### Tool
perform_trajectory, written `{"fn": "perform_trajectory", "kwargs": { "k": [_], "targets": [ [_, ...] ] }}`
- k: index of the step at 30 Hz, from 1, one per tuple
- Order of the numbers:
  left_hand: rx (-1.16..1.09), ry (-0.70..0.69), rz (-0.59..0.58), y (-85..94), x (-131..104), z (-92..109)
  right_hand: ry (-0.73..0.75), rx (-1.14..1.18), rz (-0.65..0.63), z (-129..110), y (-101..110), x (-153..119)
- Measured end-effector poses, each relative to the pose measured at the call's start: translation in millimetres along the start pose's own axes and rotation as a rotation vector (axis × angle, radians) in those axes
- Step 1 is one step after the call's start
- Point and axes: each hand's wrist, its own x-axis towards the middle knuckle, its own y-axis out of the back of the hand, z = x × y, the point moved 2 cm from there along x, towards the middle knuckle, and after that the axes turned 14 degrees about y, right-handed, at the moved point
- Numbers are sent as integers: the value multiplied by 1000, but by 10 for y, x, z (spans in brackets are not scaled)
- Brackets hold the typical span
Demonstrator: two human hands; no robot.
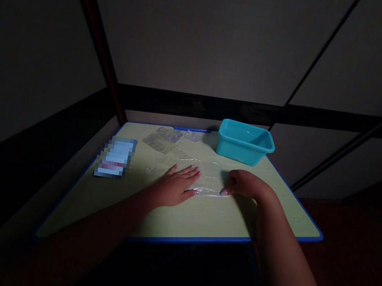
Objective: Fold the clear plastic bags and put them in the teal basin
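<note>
A clear plastic bag (210,173) lies flat on the table in front of me. My left hand (178,185) rests on its left part, palm down, with the fingers spread. At the bag's right end, my right hand (241,183) is closed, thumb and fingers curled at the edge. A small pale spot shows at the right thumb tip; whether it is a nail or part of the bag I cannot tell. More clear plastic bags (167,139) lie loosely overlapped beyond my left hand.
A turquoise plastic basket (243,149) stands at the table's back right corner. A blurred, light-blue flat packet or booklet (116,157) lies at the left edge. The pale tabletop (177,224) has a blue rim, and a panelled wall (209,34) rises behind it.
</note>
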Motion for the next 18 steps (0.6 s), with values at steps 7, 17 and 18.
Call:
{"fn": "perform_trajectory", "kwargs": {
  "k": [7,17,18],
  "targets": [
    [-9,101,175,152,-11,16,43,14,198,-8,27,-37],
    [6,238,95,47,-21,-101,293,-75,425,-916,-454,-422],
    [4,236,82,41,-24,-110,313,-62,381,-996,-521,-436]
  ]
}}
